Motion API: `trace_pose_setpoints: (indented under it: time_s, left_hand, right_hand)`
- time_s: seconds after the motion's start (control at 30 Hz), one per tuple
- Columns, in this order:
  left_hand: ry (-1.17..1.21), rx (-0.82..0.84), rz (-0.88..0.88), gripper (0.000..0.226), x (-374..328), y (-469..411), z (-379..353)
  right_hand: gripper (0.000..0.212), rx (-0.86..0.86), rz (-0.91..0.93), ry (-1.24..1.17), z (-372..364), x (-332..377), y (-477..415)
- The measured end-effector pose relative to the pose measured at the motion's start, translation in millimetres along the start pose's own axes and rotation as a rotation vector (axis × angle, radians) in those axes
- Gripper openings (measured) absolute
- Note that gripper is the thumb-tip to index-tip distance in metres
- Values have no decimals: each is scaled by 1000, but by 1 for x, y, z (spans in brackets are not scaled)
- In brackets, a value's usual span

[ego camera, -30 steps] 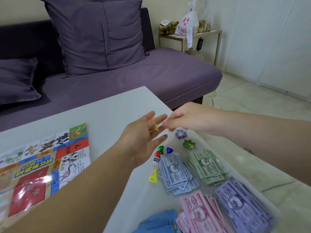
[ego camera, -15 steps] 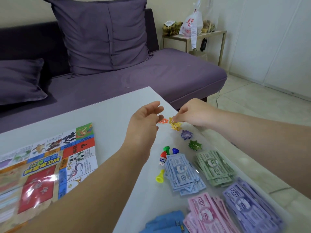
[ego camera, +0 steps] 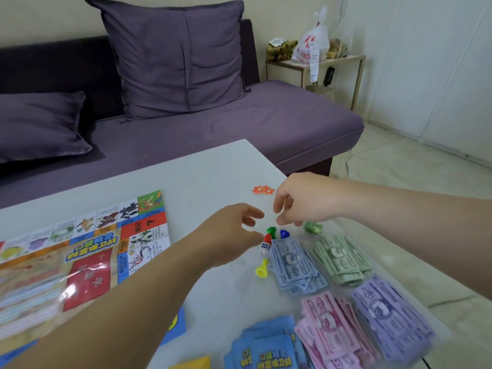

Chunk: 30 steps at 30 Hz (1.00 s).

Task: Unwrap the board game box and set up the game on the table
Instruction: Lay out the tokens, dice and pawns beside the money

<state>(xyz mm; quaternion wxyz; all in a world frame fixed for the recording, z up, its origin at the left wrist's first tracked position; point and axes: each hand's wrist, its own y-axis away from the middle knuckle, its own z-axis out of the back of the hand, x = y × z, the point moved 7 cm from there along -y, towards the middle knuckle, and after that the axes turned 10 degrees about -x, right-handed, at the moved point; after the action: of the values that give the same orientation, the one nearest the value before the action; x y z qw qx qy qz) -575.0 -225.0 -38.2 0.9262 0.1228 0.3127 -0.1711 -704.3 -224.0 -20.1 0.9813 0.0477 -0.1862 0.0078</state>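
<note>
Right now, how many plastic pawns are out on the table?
4. Green pawn and blue pawn side by side near the right hand, red pawn against the die, yellow pawn lying nearer the camera. The left hand may hide others.

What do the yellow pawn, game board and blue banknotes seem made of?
Yellow pawn: probably moulded plastic, smooth, one colour.
Game board: printed paper or card, glossy film likely; glare patches show.
Blue banknotes: thin matt printed paper, loosely fanned.
</note>
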Motion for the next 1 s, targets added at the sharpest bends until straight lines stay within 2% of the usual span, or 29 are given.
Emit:
trace_pose_setpoints:
  time_s: [0.1, 0.2, 0.47, 0.63, 0.87, 1.0]
  left_hand:
    - [-141, 140, -23, 65, -2, 15, -9]
    - [-236, 161, -63, 76, -4, 23, -18]
    - [-204, 61, -80, 69, 7, 16, -14]
    - [-135, -21, -74, 56, 14, 4, -8]
    - [-116, -87, -75, 61, 16, -4, -10]
    - [-136, -85, -91, 64, 16, -6, -13]
  right_hand:
    - [32, 55, -31, 41, -6, 5, 3]
    - [34, 111, -57, 33, -15, 8, 4]
    - [24, 172, -68, 9, -27, 13, -8]
    - [18, 134, -61, -51, -32, 18, -19]
    - [19, 118, -82, -111, -32, 17, -22]
    - [25, 198, -70, -122, -30, 15, -18]
